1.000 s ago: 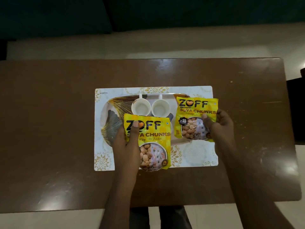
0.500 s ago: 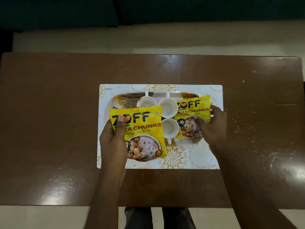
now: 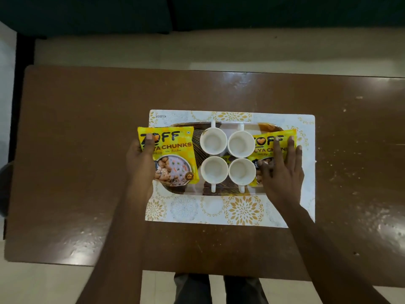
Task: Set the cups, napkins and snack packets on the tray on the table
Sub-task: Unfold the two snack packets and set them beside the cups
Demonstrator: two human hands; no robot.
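Four white cups stand in a two-by-two block in the middle of a dark, gold-lined tray. A yellow soya chunks packet lies over the tray's left end; my left hand grips its left edge, thumb on top. A second yellow packet lies at the tray's right end, touching the right-hand cups. My right hand rests flat on it with fingers spread, hiding its lower right part. I see no napkins.
The tray sits on a white placemat with gold flower prints, at the middle of a brown table. Pale floor and a dark sofa lie beyond the far edge. My legs show below the near edge.
Both packets moved outward and down onto the tray's ends, uncovering all the cups. My right hand went from pinching its packet to lying flat on it.
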